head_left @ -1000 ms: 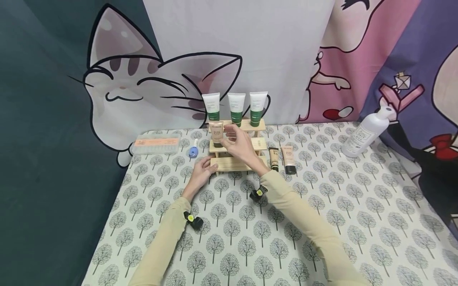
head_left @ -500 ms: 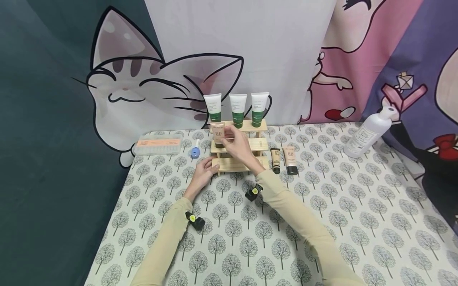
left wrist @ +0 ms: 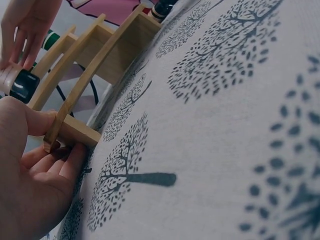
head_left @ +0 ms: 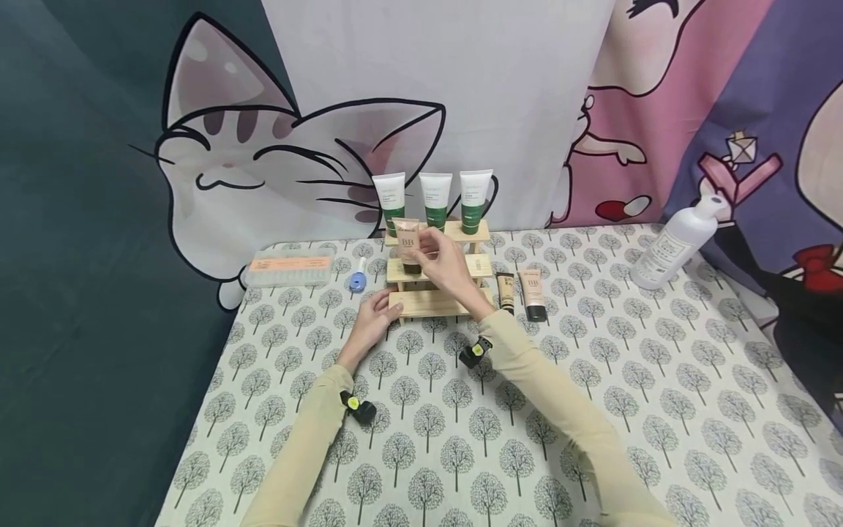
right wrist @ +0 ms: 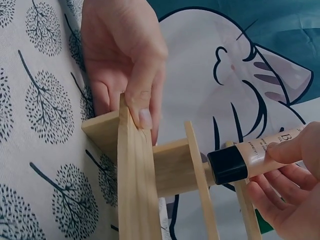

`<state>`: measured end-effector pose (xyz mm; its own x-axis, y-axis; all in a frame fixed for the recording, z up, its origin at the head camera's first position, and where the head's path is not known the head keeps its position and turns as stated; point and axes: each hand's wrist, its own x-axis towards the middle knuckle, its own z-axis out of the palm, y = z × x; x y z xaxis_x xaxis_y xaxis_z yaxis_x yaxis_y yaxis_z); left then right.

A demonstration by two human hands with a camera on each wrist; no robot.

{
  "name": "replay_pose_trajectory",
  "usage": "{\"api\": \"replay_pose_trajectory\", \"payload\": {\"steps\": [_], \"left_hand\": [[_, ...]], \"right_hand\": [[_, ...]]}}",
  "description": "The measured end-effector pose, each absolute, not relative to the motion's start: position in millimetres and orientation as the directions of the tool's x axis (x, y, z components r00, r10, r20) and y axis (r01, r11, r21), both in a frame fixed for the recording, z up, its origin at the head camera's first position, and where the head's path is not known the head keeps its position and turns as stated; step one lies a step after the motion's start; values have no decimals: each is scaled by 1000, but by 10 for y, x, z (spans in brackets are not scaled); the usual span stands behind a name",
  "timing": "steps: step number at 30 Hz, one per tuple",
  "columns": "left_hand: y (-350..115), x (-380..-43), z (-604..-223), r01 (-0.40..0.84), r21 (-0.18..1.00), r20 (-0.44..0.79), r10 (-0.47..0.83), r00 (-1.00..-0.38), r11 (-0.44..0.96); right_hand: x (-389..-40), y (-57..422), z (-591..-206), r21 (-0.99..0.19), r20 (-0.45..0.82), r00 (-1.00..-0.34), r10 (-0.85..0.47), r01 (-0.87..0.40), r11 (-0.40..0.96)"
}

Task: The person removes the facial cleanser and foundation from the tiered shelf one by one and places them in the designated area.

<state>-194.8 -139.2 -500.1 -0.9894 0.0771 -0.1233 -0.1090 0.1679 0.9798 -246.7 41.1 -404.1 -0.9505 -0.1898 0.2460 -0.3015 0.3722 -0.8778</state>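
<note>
My left hand (head_left: pixel 372 318) grips the left end of the lowest tier of a three-tier wooden stand (head_left: pixel 428 303); in the left wrist view, the thumb (left wrist: pixel 40 121) lies on top with fingers below. My right hand (head_left: pixel 446 263) pinches a BB cream tube (head_left: pixel 407 240) between thumb and fingers. The tube leans slightly, black cap (right wrist: pixel 227 165) down, close over the left part of the middle tier. Along the top tier stand three white-and-green squeeze tubes (head_left: pixel 470 201), caps down. The right wrist view shows both hands at the stand.
Right of the stand lie a small tan tube (head_left: pixel 506 293) and a pink BB cream tube (head_left: pixel 533 294). A white bottle (head_left: pixel 675 245) leans at the far right. On the left are a clear plastic case (head_left: pixel 288 268) and a small blue item with a white tip (head_left: pixel 358 280).
My right hand has shifted the BB cream tube a little to the right and up over the middle tier, and it now leans slightly. My left hand stays on the stand.
</note>
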Motion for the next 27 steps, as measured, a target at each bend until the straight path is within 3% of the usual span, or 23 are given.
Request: {"api": "replay_pose_trajectory", "payload": {"steps": [27], "left_hand": [[-1390, -1951, -5024, -108, 984, -118, 65, -991, 142]], "right_hand": [[-2295, 1120, -4010, -885, 221, -970, -99, -242, 397]]}}
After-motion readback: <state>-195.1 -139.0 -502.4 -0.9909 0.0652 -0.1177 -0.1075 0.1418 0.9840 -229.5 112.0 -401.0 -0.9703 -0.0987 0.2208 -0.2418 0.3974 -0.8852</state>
